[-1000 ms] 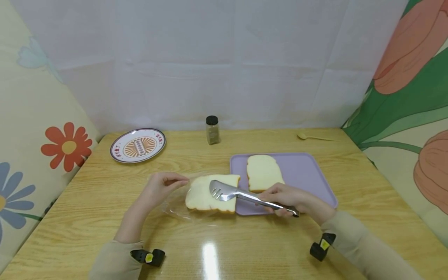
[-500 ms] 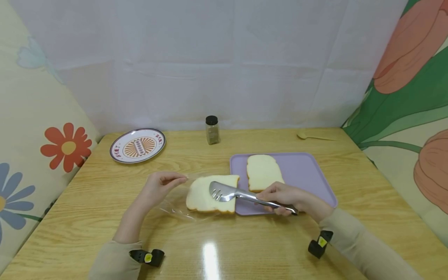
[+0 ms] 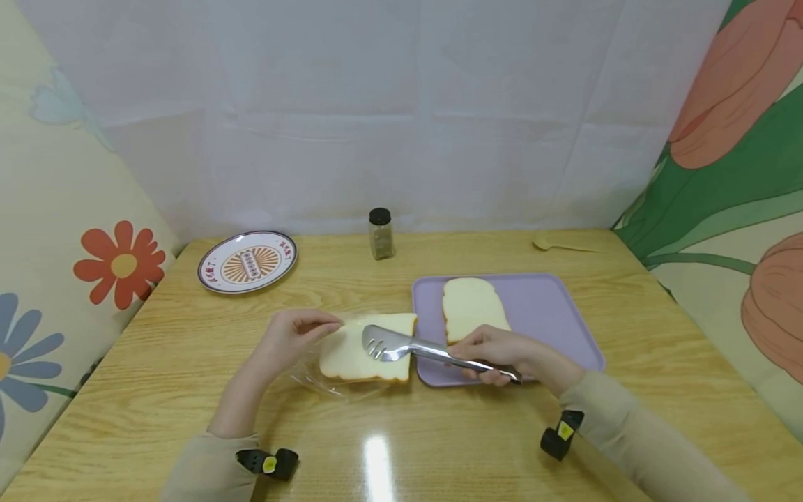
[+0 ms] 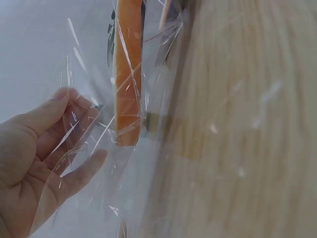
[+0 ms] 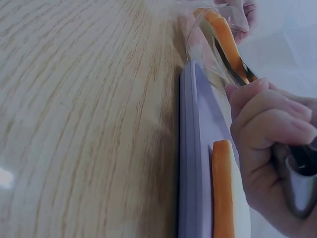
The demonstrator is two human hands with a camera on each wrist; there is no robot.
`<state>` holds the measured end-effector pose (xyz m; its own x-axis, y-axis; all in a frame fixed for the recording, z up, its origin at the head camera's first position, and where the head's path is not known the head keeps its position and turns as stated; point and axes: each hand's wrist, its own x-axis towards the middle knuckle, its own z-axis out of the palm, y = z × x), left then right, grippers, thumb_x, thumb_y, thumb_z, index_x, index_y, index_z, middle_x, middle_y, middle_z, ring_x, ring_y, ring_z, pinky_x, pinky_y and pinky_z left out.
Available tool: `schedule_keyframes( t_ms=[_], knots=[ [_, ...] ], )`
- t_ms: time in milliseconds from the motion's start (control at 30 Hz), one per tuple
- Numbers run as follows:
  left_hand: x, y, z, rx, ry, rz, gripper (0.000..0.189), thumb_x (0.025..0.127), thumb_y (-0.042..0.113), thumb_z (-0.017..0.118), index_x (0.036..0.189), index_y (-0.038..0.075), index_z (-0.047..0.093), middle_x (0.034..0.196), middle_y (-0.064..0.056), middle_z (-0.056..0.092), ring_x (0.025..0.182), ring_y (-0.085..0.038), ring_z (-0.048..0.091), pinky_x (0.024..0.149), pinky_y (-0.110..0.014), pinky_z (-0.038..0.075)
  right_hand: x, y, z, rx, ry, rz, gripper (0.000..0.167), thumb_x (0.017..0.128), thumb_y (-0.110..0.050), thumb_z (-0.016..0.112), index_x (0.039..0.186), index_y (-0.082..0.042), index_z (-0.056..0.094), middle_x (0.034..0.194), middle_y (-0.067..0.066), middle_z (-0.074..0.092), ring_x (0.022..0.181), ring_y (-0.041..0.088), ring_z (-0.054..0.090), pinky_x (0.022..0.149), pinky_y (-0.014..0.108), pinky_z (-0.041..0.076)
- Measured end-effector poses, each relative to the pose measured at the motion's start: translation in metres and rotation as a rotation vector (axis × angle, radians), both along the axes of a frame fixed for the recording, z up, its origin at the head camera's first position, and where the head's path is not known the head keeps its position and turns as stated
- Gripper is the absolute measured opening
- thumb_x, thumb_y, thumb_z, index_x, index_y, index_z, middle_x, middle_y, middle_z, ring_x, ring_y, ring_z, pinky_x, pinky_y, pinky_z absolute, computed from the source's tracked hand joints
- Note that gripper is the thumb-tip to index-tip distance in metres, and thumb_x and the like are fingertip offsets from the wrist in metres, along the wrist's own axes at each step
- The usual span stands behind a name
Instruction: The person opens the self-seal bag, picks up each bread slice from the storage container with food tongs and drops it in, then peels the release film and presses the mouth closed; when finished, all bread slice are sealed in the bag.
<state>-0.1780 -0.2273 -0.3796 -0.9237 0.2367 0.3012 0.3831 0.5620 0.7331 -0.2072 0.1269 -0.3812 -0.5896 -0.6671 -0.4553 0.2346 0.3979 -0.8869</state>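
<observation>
My left hand (image 3: 291,341) pinches the edge of a clear plastic bag (image 4: 119,210) between thumb and fingertips. A bread slice (image 3: 339,357) with an orange-brown crust lies partly inside the bag, its right end outside near the tray. My right hand (image 3: 492,352) grips metal serving tongs (image 3: 429,348), whose slotted head lies over the slice. In the right wrist view, the slice (image 5: 227,42) is held between the tong arms. A second bread slice (image 3: 473,310) rests on the left part of the purple tray (image 3: 552,314).
A white patterned plate (image 3: 251,261) stands at the back left. Behind the bag is a spice jar (image 3: 380,233) with a black lid. A yellowish spoon (image 3: 564,247) lies at the back right. The wooden table (image 3: 470,446) meets a white cloth at the back.
The tongs and the held slice have moved left, deeper into the bag and off the tray's edge. The left hand stays nearly in place, still pinching the bag.
</observation>
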Motion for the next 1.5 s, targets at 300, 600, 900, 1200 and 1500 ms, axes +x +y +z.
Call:
schedule_keyframes(
  t_ms=[300, 600, 900, 1200, 1500],
  knots=[
    [0.003, -0.001, 0.002, -0.006, -0.037, 0.057, 0.015, 0.088, 0.013, 0.066, 0.098, 0.005, 0.073, 0.099, -0.013, 0.072, 0.086, 0.001, 0.064, 0.077, -0.014, 0.053, 0.0, -0.004, 0.001, 0.033, 0.048, -0.01, 0.034, 0.095, -0.028, 0.056, 0.103, 0.004, 0.065, 0.059, 0.001, 0.053, 0.035, 0.005, 0.033, 0.031, 0.019, 0.028],
    [0.002, 0.0, 0.005, 0.0, -0.009, 0.002, 0.014, 0.087, 0.01, 0.066, 0.098, 0.003, 0.073, 0.099, -0.014, 0.072, 0.088, 0.001, 0.065, 0.078, -0.017, 0.054, 0.002, -0.008, -0.001, 0.0, 0.016, -0.019, 0.035, 0.095, -0.03, 0.056, 0.098, 0.004, 0.064, 0.059, 0.0, 0.053, 0.035, 0.003, 0.034, 0.031, 0.018, 0.028],
    [0.002, -0.002, 0.002, 0.005, 0.001, 0.01, 0.016, 0.088, 0.016, 0.066, 0.097, 0.006, 0.074, 0.101, -0.013, 0.072, 0.097, -0.022, 0.067, 0.085, -0.031, 0.056, 0.0, -0.007, -0.006, -0.115, -0.142, -0.005, 0.037, 0.098, -0.03, 0.049, 0.111, 0.003, 0.059, 0.062, -0.002, 0.051, 0.036, 0.001, 0.034, 0.032, 0.015, 0.028],
    [0.001, -0.002, 0.002, 0.042, -0.008, -0.01, 0.015, 0.089, 0.011, 0.065, 0.098, 0.003, 0.073, 0.102, -0.015, 0.071, 0.094, 0.004, 0.062, 0.083, -0.012, 0.05, 0.0, -0.009, -0.005, -0.11, -0.162, -0.008, 0.036, 0.097, -0.031, 0.051, 0.109, 0.002, 0.06, 0.061, -0.002, 0.051, 0.037, 0.001, 0.035, 0.032, 0.015, 0.027],
    [0.0, 0.0, 0.002, 0.009, 0.03, 0.016, 0.013, 0.089, 0.009, 0.063, 0.096, 0.005, 0.073, 0.099, -0.01, 0.073, 0.089, 0.003, 0.063, 0.08, -0.014, 0.052, 0.006, -0.018, -0.001, -0.018, -0.029, -0.003, 0.031, 0.096, -0.027, 0.054, 0.092, 0.002, 0.062, 0.059, 0.0, 0.052, 0.035, 0.003, 0.034, 0.03, 0.017, 0.027]
  ],
)
